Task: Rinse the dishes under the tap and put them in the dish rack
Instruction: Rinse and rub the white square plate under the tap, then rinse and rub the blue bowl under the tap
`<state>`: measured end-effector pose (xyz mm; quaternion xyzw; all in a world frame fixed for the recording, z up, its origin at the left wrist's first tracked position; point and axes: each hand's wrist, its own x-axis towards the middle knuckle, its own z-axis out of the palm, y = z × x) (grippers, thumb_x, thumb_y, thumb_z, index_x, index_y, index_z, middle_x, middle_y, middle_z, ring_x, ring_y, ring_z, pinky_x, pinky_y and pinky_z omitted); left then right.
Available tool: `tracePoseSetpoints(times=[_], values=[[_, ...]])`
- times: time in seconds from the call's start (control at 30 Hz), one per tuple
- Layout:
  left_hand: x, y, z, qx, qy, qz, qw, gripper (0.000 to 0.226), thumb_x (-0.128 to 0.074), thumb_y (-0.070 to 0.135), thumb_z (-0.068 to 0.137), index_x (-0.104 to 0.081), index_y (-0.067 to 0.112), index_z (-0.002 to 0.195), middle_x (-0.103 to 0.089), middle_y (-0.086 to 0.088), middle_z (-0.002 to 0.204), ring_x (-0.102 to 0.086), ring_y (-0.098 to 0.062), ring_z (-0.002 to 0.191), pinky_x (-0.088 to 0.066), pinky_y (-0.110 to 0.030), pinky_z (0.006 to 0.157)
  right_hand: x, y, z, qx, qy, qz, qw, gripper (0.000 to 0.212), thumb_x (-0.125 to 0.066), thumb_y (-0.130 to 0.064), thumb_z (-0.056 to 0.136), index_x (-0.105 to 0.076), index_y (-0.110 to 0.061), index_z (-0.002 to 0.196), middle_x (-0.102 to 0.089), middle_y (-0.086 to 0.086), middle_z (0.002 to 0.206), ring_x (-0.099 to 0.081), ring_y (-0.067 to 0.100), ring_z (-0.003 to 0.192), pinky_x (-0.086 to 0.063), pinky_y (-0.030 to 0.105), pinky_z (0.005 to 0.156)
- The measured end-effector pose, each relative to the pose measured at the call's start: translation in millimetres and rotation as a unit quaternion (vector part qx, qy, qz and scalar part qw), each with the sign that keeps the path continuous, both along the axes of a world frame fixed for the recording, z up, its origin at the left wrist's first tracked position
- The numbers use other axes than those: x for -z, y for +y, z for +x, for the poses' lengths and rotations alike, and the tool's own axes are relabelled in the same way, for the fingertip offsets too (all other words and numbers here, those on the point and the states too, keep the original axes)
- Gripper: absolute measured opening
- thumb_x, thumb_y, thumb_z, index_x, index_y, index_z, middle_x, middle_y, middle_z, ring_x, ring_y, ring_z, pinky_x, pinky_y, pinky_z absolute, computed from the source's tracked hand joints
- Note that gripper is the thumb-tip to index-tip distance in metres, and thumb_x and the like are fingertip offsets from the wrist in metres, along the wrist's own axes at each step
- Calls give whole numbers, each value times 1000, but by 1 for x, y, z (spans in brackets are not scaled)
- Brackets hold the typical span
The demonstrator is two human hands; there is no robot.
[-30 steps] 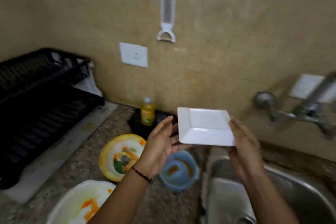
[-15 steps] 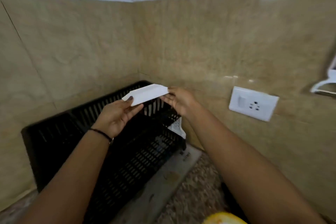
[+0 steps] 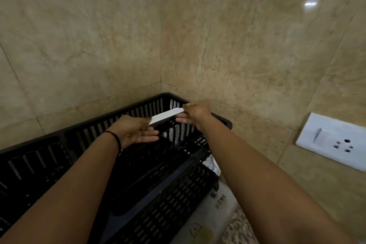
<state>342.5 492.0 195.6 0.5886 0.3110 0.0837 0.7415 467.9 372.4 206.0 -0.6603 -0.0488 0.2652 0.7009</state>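
Racking step in hand, judging by the pose: holding a white square ceramic plate (image 3: 166,116) edge-on and tilted above the far end of a black slatted plastic dish rack (image 3: 168,200), close to the corner of the tiled walls. Pinched at its far end by the right hand (image 3: 195,113), thumb on top and fingers beneath. Propped at its near end by the left hand (image 3: 136,130), spread flat with fingers straight, a support rather than a grip. Not yet seated in any slot, and clear of the rack's floor. Rack standing on a pale drain tray (image 3: 215,210) at the back left corner of the speckled stone worktop (image 3: 240,228), with a white switch-and-socket plate (image 3: 334,140) on the wall to the right. Next, probably: tip the plate upright, line its lower edge up with a gap in the rack, and lower gently. Only then loosen the pinch and draw the flat hand away. Likely wet and slippery after rinsing, so no letting go early.
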Motion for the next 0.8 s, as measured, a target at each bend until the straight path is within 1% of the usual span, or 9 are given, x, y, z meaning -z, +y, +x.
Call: tracePoseSetpoints(times=[0.1, 0.2, 0.23, 0.3, 0.37, 0.43, 0.53, 0.63, 0.8], values=[[-3, -3, 4, 16, 36, 56, 998, 14, -52, 4, 97, -51, -8, 90, -50, -16, 76, -62, -28, 63, -53, -32, 35, 1, -4, 1, 5, -6, -14, 1000, 17, -42, -4, 99, -46, 1, 84, -56, 18, 74, -61, 29, 65, -53, 43, 86], [-8, -11, 5, 15, 52, 140, 989, 15, -51, 2, 96, -50, -13, 97, -49, -19, 70, -60, -20, 35, -51, -33, 32, -1, -14, -3, -2, -19, -11, 1000, 17, -40, -10, 101, -45, 2, 112, -56, 20, 86, -64, 37, 98, -54, 43, 76], [-11, -14, 6, 11, 41, 164, 986, 17, -51, 3, 96, -51, -14, 99, -50, -20, 69, -58, -18, 31, -51, -34, 32, -2, -17, -4, -1, -29, -17, 999, 23, -40, -12, 101, -45, 2, 118, -55, 19, 87, -64, 37, 100, -55, 42, 74], [-22, -29, 3, 20, -1, 200, 980, 16, -48, 6, 98, -54, -9, 98, -53, -19, 69, -59, -17, 34, -53, -33, 35, -12, -31, -10, 16, -56, -30, 998, 31, -41, -16, 101, -46, 4, 124, -55, 16, 86, -65, 29, 85, -58, 40, 66], [-36, -50, -4, 41, -47, 241, 969, 15, -48, 10, 99, -59, 4, 92, -57, -15, 69, -61, -16, 43, -55, -32, 39, -26, -48, -20, 21, -74, -22, 997, 30, -42, -16, 100, -50, 5, 119, -57, 13, 83, -62, 20, 71, -58, 35, 60], [-51, -73, -15, 51, -92, 274, 956, 14, -49, 15, 98, -61, 11, 92, -60, -10, 68, -61, -15, 50, -56, -29, 42, -42, -68, -41, 8, -99, -2, 995, 24, -43, -17, 99, -56, 1, 109, -59, 11, 83, -62, 18, 71, -58, 33, 60], [-66, -113, -45, 48, -177, 276, 944, 18, -50, 18, 99, -61, 6, 108, -60, -6, 63, -58, -15, 50, -52, -28, 42, -62, -114, -93, 3, -151, 38, 988, 17, -46, -16, 98, -60, -7, 95, -63, 8, 81, -63, 17, 69, -56, 31, 60], [-65, -160, -92, 51, -252, 279, 925, 20, -51, 20, 99, -65, 9, 107, -61, -3, 58, -58, -16, 51, -52, -28, 40, -63, -172, -155, 8, -182, 75, 980, 19, -45, -14, 99, -62, -9, 91, -63, 8, 77, -61, 16, 66, -53, 28, 58], [-18, -246, -179, 108, -260, 187, 941, 18, -49, 18, 98, -66, 19, 96, -59, -1, 53, -54, -22, 47, -46, -28, 37, -21, -273, -246, 23, -153, 69, 986, 18, -51, -15, 93, -67, -13, 86, -68, 4, 70, -65, 14, 61, -55, 26, 52]])
